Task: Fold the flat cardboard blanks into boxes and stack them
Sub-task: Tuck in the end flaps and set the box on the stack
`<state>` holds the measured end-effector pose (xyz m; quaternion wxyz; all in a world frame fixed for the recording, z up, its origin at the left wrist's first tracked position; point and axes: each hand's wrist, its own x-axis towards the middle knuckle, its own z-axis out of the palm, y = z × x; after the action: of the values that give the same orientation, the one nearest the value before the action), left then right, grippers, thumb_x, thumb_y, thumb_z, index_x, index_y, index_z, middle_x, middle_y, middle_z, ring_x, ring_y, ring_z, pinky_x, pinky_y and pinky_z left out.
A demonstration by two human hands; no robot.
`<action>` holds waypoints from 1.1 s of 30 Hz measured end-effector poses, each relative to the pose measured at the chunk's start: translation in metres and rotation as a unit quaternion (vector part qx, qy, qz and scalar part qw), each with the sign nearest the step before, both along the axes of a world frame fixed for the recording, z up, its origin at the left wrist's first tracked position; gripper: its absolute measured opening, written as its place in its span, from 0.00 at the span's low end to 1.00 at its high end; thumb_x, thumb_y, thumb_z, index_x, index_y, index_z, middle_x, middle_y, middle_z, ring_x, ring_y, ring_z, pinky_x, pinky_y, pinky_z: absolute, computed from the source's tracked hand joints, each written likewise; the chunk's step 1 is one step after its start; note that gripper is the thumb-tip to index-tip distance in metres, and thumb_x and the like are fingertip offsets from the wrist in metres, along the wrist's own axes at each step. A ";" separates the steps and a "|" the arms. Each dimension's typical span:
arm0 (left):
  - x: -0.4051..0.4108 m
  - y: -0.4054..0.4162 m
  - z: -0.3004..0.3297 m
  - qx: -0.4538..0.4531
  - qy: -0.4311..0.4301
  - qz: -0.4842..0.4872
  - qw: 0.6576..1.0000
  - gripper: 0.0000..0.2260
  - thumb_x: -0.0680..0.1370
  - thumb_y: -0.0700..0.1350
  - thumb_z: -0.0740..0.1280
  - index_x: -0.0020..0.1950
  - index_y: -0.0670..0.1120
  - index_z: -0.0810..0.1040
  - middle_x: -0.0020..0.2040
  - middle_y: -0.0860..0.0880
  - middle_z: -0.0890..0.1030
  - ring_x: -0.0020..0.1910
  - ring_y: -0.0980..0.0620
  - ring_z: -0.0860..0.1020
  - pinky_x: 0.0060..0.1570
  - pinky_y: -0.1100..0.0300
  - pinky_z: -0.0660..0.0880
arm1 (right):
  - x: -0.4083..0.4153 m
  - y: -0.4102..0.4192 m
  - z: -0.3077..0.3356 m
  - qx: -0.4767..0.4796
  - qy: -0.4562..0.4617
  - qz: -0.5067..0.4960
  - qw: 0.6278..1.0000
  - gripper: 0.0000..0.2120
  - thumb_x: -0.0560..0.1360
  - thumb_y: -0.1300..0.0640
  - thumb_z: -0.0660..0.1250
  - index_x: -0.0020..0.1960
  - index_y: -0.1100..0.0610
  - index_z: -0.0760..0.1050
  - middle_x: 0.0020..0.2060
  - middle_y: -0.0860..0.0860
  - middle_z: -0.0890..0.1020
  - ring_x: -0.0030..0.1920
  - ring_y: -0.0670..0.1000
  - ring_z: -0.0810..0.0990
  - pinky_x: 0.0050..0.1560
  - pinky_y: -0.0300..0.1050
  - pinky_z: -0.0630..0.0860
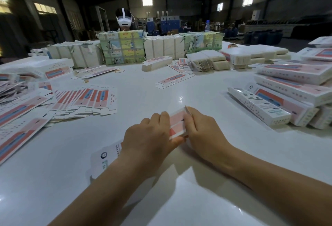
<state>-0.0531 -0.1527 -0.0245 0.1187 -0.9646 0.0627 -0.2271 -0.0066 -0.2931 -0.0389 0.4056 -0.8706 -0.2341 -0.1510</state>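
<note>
**Cardboard box half-formed, many blanks left**

Cardboard in pink and white sits between both hands near the middle of the surface [179, 85]: one box [177, 124] partly raised from its blank. The left hand [150, 136] curls over its near side, thumb under the lower edge; the right hand [203, 130] pinches the far end, seemingly tucking a flap. Its other end, with a round logo, sticks out under the left wrist, apparently still unclosed.

Judging by the piles, the job is well under way but far from over. Finished boxes [280, 100] lie stacked at the right edge. Flat blanks [86, 102] fan out toward the left edge, with more heaped beyond them, and bundles [208, 60] wait near the far edge beside wrapped packs [124, 48].

A loose blank [174, 80] and rubber bands [119, 71] lie across the middle, well clear of the hands. Nothing blocks the way to the stack. Behind the packs sits another person wearing a headset [124, 17].
</note>
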 end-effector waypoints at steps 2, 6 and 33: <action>-0.002 -0.001 0.002 -0.020 -0.008 0.000 1.000 0.33 0.71 0.68 0.41 0.61 0.47 0.68 0.48 0.51 0.75 0.42 0.50 0.76 0.32 0.59 0.65 | -0.003 0.001 0.000 0.027 0.022 0.007 0.999 0.11 0.81 0.56 0.54 0.45 0.59 0.71 0.36 0.53 0.77 0.37 0.48 0.73 0.37 0.41 0.65; 0.000 0.005 0.000 -0.021 -0.031 -0.002 0.999 0.34 0.72 0.69 0.43 0.67 0.48 0.62 0.54 0.52 0.74 0.48 0.51 0.76 0.36 0.60 0.65 | -0.002 0.005 0.010 0.307 0.249 0.093 0.914 0.22 0.82 0.51 0.53 0.38 0.60 0.79 0.38 0.56 0.82 0.40 0.53 0.81 0.48 0.48 0.78; -0.002 0.000 0.002 -0.036 -0.056 -0.017 0.998 0.31 0.67 0.62 0.69 0.54 0.36 0.79 0.36 0.43 0.79 0.28 0.45 0.77 0.22 0.58 0.71 | 0.003 -0.004 0.011 0.309 0.242 0.083 0.916 0.18 0.77 0.62 0.53 0.42 0.61 0.82 0.40 0.58 0.84 0.44 0.57 0.84 0.51 0.54 0.81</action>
<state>-0.0551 -0.1527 -0.0221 0.0833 -0.9528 0.0638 -0.2850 -0.0034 -0.2966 -0.0280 0.7097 -0.6892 -0.1419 0.0338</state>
